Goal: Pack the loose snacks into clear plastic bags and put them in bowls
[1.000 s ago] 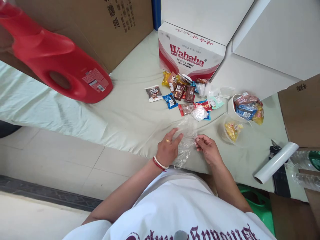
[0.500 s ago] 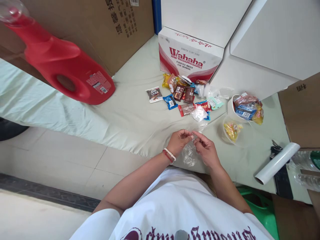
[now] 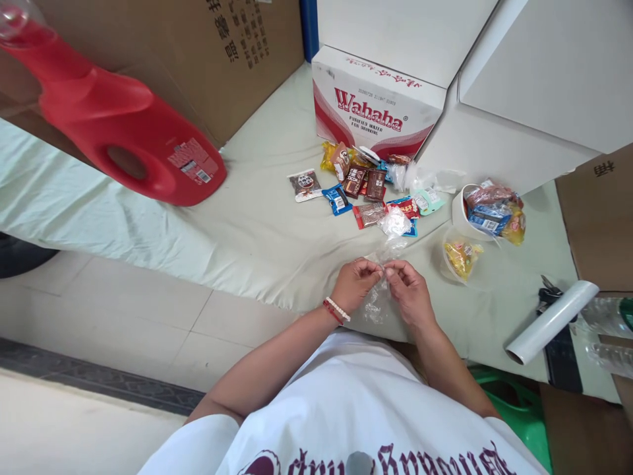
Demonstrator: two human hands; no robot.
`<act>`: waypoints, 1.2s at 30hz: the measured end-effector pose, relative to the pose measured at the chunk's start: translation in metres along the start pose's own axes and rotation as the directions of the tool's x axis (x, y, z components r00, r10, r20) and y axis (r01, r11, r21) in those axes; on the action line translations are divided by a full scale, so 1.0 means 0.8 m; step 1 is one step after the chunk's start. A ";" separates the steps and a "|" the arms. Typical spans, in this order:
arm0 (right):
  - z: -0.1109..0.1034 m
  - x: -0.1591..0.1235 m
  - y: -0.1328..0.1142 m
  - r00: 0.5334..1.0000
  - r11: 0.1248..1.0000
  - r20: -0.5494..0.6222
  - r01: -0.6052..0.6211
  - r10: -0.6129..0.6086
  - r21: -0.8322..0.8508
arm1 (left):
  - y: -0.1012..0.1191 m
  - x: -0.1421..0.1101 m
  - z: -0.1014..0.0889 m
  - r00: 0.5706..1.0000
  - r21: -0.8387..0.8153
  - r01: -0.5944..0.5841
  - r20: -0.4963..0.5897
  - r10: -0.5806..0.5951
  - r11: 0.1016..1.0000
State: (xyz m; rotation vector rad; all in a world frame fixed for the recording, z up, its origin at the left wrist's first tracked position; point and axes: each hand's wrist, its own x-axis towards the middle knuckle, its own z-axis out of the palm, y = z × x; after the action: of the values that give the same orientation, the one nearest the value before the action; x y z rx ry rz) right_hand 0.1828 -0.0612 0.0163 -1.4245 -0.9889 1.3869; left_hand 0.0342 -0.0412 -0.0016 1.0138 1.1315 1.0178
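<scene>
My left hand (image 3: pixel 357 284) and my right hand (image 3: pixel 409 290) meet fingertip to fingertip near the table's front edge. Both pinch a piece of clear plastic film (image 3: pixel 374 309), which hangs crumpled between and below them; its exact shape is hard to make out. More clear plastic shows just beyond my fingers. Past it sits a crumpled white wrapper (image 3: pixel 395 222), against a pile of small snack packets: a red-brown one (image 3: pixel 368 214), a blue one (image 3: pixel 337 199), a dark cocoa one (image 3: pixel 354 181) and a grey-brown one (image 3: pixel 304 185).
A white tub (image 3: pixel 459 212) filled with packets stands right of the pile, with a clear bowl (image 3: pixel 448 262) holding a yellow packet before it. A white roll (image 3: pixel 551 323) lies far right, near plastic bottles. Behind is a Wahaha carton (image 3: pixel 378 105); a red jug (image 3: pixel 133 132) stands left.
My right index finger, stretched out before, has curled in, and its fingertips now pinch against my left hand's at the film. The packets lie where they were.
</scene>
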 end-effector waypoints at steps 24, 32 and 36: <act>0.002 0.006 -0.021 0.999 0.999 -0.045 -0.019 0.021 0.027 | 0.005 -0.013 -0.021 0.948 0.379 -0.314 0.069 0.312 0.870; 0.005 0.014 -0.041 0.993 0.993 -0.113 0.033 -0.021 0.112 | -0.003 -0.021 -0.016 0.903 0.470 -0.424 0.155 0.400 0.774; 0.007 0.011 -0.038 0.994 0.995 -0.089 0.073 -0.067 0.065 | -0.003 -0.023 -0.016 0.931 0.327 -0.364 0.138 0.337 0.872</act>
State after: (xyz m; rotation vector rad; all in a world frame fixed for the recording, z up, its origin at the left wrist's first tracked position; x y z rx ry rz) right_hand 0.1792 -0.0442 0.0428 -1.3745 -0.9189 1.2852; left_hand 0.0198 -0.0580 -0.0014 1.5758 1.1085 1.0712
